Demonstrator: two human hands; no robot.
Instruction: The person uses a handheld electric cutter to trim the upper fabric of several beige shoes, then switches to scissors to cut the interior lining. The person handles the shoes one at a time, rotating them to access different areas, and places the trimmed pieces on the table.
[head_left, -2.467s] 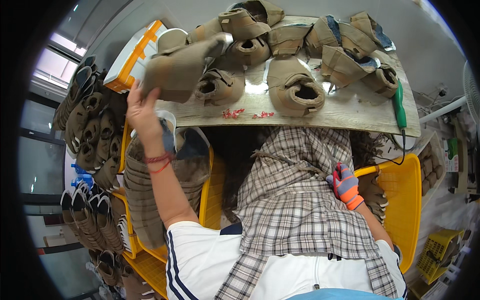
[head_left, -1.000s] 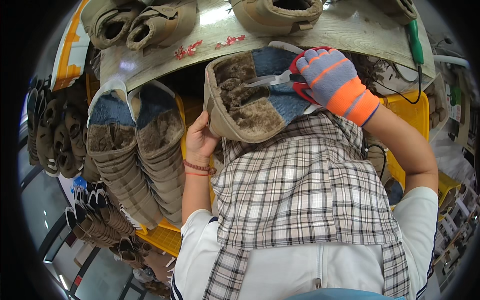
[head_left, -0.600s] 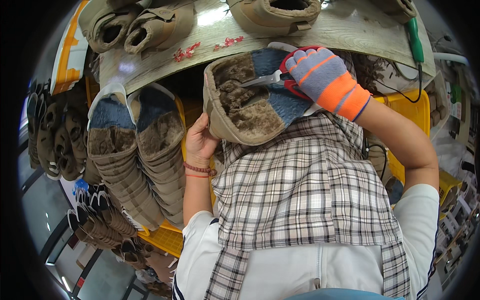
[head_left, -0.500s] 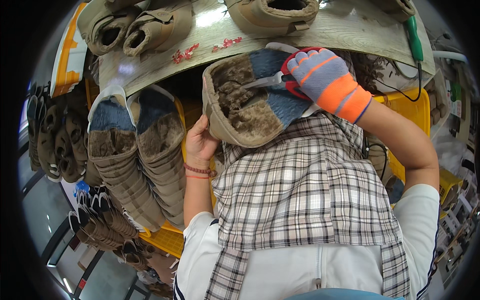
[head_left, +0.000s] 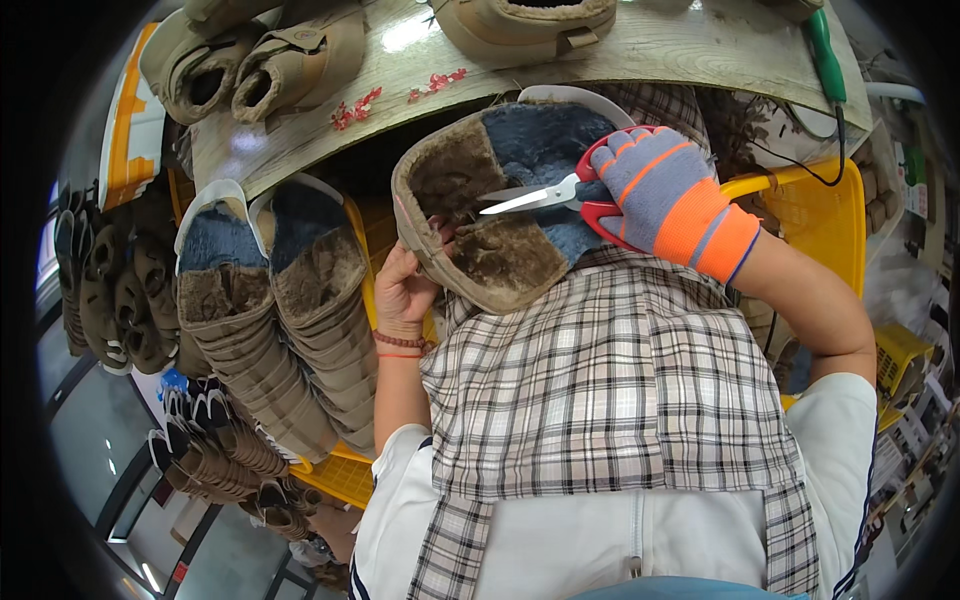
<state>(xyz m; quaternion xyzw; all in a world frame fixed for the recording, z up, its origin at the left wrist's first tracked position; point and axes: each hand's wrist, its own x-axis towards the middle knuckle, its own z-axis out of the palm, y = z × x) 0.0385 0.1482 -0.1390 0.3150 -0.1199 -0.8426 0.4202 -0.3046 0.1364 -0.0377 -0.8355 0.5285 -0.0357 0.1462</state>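
Observation:
A shoe upper (head_left: 440,180) with brown fleece and blue pile lining lies open in front of my plaid apron. My bare left hand (head_left: 403,292) grips its left edge, and fingertips show inside the opening. In a grey and orange knit glove, my right hand (head_left: 668,195) is closed around red-handled scissors (head_left: 535,198). The scissor blades are a little apart and point left over the brown lining. Whether they touch the fleece I cannot tell. A white stiff rim (head_left: 575,95) curves along the upper's far right edge.
Two stacks of similar uppers (head_left: 265,340) stand at my left in a yellow basket (head_left: 345,478). Finished-looking shoes (head_left: 300,65) sit on the wood-patterned table (head_left: 400,115) ahead. A green-handled corded tool (head_left: 827,55) hangs at its right end, above another yellow basket (head_left: 830,215).
The scissors have shifted slightly down and right, and their blades have spread. The upper has tilted a little, so left fingertips now show inside it.

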